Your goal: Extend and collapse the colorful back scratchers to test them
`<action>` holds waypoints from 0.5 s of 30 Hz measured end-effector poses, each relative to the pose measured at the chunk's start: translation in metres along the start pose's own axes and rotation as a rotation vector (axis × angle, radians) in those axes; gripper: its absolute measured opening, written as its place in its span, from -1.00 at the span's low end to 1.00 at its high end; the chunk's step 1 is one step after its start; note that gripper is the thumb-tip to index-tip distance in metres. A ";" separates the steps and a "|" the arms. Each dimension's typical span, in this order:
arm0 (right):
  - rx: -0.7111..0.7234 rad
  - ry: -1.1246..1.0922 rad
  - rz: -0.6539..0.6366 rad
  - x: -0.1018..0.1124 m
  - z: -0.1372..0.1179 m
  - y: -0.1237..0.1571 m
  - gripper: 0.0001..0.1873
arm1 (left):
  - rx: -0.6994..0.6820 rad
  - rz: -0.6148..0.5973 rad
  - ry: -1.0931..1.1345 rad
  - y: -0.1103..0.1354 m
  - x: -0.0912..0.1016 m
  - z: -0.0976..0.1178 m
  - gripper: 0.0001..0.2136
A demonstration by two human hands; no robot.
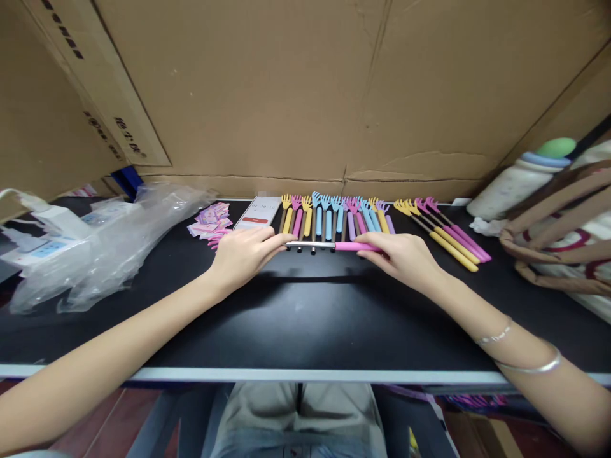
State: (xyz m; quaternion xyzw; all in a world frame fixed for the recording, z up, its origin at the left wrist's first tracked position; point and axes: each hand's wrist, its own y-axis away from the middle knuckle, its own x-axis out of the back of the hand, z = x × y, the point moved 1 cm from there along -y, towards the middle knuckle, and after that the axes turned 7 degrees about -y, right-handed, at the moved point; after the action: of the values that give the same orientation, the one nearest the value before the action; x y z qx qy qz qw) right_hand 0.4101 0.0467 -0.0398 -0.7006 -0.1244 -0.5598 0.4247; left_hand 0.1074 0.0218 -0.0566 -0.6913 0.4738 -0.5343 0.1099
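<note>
A pink back scratcher [351, 246] with a metal rod is held level above the black table by both hands. My left hand [245, 254] is closed round its rod end, and the pink claw pokes out to the left of that hand. My right hand [403, 257] grips the pink handle. Just behind lies a row of yellow, pink, blue and purple back scratchers [328, 219], claws toward the cardboard. Right of my right hand, several longer yellow and pink back scratchers [453, 245] lie slanted.
A phone [258, 213] showing a timer and a pile of pink-purple cards [212, 219] lie left of the row. Clear plastic bags [109, 254] and a power strip [42, 245] cover the left. A bottle [515, 181] and a bag [563, 235] stand right. Cardboard [267, 95] walls the back.
</note>
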 end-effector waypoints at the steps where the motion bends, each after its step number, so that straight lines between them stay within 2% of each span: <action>1: 0.000 0.001 -0.003 0.000 0.000 0.000 -0.70 | 0.004 -0.005 0.008 0.000 0.000 0.000 -0.71; 15: -0.009 0.049 0.042 0.001 -0.004 0.001 -0.74 | 0.041 -0.028 0.045 -0.001 0.005 0.001 -0.69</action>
State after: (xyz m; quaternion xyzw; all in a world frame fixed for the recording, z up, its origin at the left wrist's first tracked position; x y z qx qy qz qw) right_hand 0.4088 0.0430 -0.0398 -0.6910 -0.0968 -0.5683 0.4360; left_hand 0.1089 0.0178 -0.0535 -0.6834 0.4552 -0.5608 0.1060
